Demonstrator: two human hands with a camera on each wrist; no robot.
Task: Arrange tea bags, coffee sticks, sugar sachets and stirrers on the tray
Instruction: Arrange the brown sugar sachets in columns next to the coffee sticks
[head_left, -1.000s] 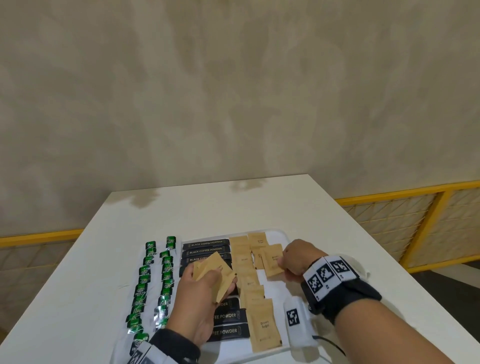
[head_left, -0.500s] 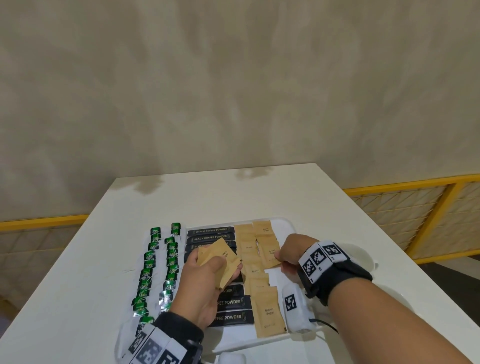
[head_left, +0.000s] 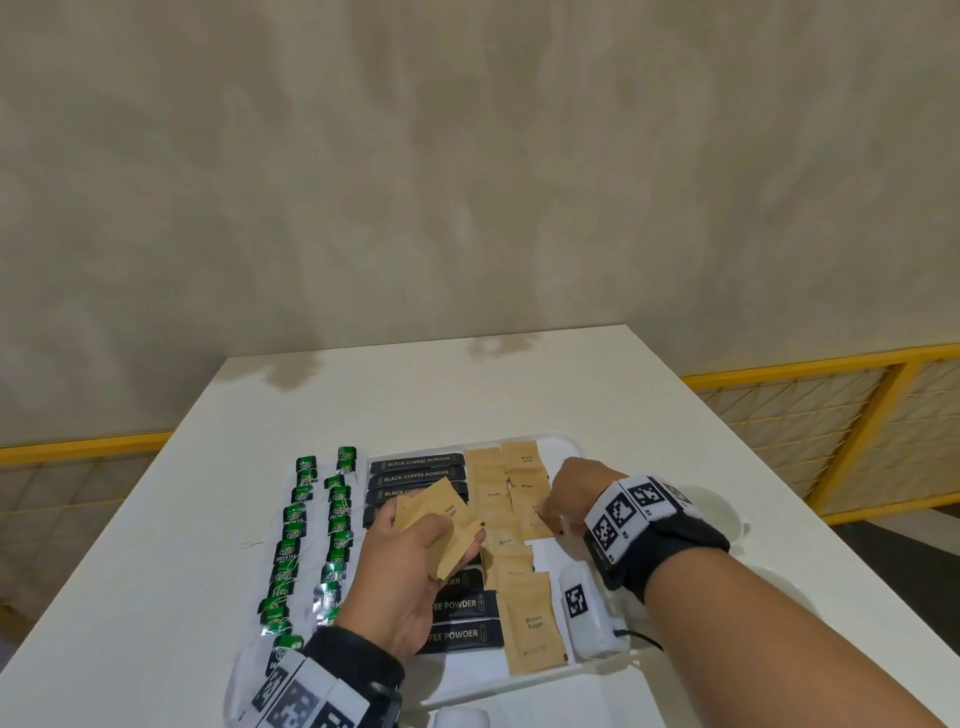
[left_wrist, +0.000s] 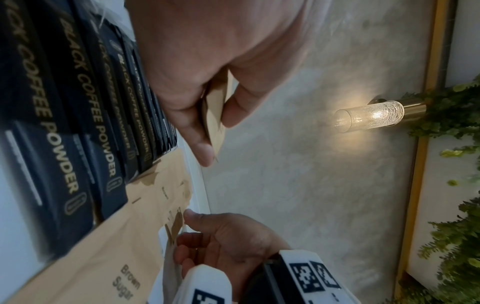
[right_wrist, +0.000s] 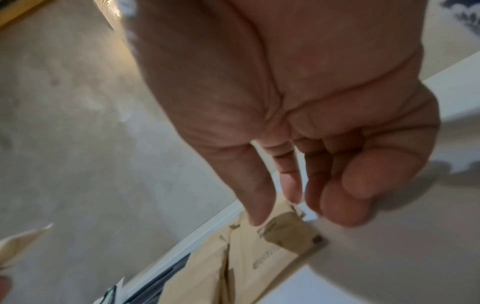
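Observation:
A white tray (head_left: 567, 445) holds a column of black coffee sticks (head_left: 415, 474) and two columns of brown sugar sachets (head_left: 493, 493). Green tea bags (head_left: 311, 519) lie in two rows left of the sticks. My left hand (head_left: 452, 535) hovers over the coffee sticks and grips a fanned stack of sugar sachets (head_left: 441, 506); in the left wrist view the stack (left_wrist: 215, 102) sits between thumb and fingers. My right hand (head_left: 545, 512) reaches into the right sachet column, its fingertips (right_wrist: 255, 220) touching the near end of a flat-lying sachet (right_wrist: 285, 232). No stirrers are visible.
A white camera block (head_left: 592, 613) with a black marker hangs under my right wrist over the tray's near right part. A white dish (head_left: 727, 519) sits on the table behind that wrist. The table (head_left: 467, 395) stretches to a wall beyond the tray.
My right hand has laid the sachet it held down into the right column and now touches its end. The left hand has kept its stack over the coffee sticks.

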